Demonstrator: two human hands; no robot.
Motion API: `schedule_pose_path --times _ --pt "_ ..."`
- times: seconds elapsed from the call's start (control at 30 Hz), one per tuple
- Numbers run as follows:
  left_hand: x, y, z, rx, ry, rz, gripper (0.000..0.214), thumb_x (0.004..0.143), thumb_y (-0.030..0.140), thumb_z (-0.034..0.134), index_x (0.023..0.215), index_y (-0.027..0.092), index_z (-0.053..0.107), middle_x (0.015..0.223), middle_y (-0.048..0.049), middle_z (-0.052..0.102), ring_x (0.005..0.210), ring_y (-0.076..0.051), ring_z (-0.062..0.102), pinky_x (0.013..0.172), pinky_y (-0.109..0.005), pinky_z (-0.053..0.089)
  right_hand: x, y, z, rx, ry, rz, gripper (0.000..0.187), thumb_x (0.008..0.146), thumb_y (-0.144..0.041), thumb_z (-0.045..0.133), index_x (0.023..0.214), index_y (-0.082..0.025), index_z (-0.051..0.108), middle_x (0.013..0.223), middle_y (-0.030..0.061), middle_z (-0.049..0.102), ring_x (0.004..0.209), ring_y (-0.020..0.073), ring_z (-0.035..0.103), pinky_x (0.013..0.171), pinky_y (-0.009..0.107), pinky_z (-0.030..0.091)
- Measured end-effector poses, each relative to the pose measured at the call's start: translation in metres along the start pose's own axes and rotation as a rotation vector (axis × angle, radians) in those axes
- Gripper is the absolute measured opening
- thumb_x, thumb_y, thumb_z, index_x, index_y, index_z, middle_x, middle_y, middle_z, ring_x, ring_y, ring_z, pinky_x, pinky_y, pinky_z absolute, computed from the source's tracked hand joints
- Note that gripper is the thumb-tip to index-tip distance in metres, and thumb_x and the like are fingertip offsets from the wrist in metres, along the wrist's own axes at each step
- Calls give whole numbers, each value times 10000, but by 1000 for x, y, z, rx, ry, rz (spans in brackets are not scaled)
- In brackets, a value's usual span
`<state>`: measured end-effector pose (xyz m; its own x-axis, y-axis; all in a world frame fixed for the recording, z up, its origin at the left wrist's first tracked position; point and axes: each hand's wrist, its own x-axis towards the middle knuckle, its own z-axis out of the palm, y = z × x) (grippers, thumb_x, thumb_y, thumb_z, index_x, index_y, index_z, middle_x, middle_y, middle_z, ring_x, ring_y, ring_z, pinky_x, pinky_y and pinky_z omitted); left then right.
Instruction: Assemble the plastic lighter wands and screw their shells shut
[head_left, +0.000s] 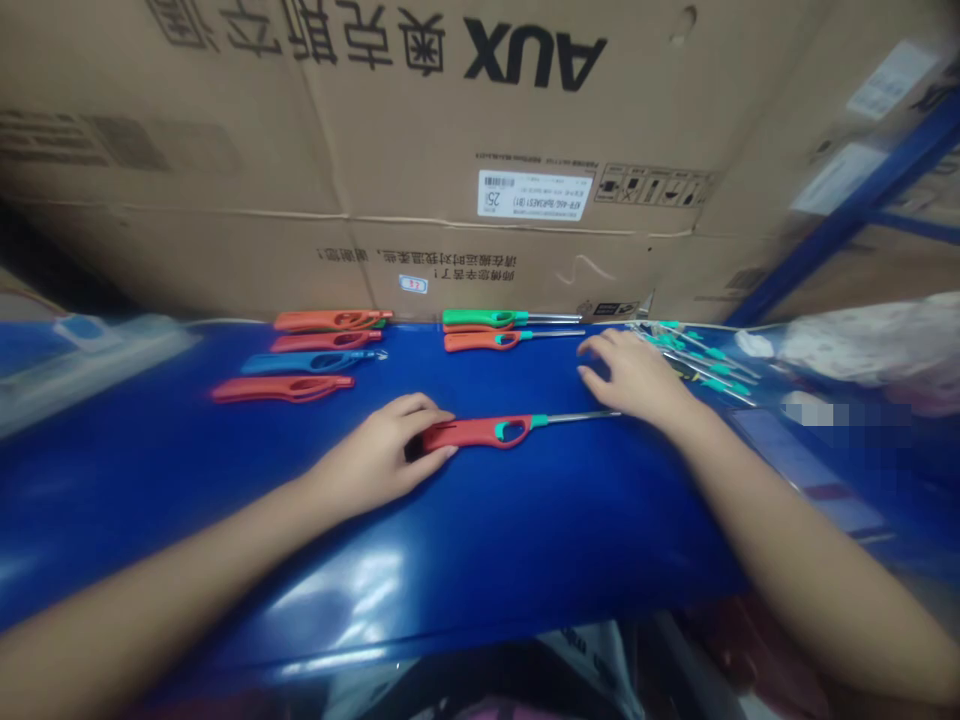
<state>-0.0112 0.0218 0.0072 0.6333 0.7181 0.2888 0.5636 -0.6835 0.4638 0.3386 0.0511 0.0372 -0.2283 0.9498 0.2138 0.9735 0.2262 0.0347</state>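
A red gas lighter [474, 433] with a teal trigger and a long metal tube lies on the blue table, its tube pointing right. My left hand [394, 450] is closed round the butt end of its handle. Beyond the tube's tip, my right hand [626, 372] is held with fingers apart, and nothing shows in it. Just right of that hand is a pile of metal lighter tubes [709, 362] with teal parts. Behind the red lighter lie a green lighter [476, 318] and an orange lighter [474, 341], both with tubes fitted.
Several handles without tubes lie at the left, among them a blue handle [300, 362] and a red handle [281, 388]. A large cardboard box [405, 130] stands along the back edge of the blue table [480, 540]. A blue metal frame [840, 220] rises at the right.
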Motion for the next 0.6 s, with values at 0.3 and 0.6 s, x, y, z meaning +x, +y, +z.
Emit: schedule_pose_path --times 0.3,0.6 --pt "-2 7 -4 41 23 9 310 934 320 576 1164 143 684 1100 -106 672 945 -216 672 895 -365 571 5 72 9 -212 -232 679 441 865 -279 583 1281 -135 596 1308 250 544 1216 406 547 901 474 491" --pt "-3 4 -1 63 -19 -8 297 933 248 644 1212 152 684 1054 -105 661 967 -230 650 885 -371 552 1 89 2 -142 -275 638 264 711 -143 661 974 -135 674 951 221 673 837 325 680 650 387 496"
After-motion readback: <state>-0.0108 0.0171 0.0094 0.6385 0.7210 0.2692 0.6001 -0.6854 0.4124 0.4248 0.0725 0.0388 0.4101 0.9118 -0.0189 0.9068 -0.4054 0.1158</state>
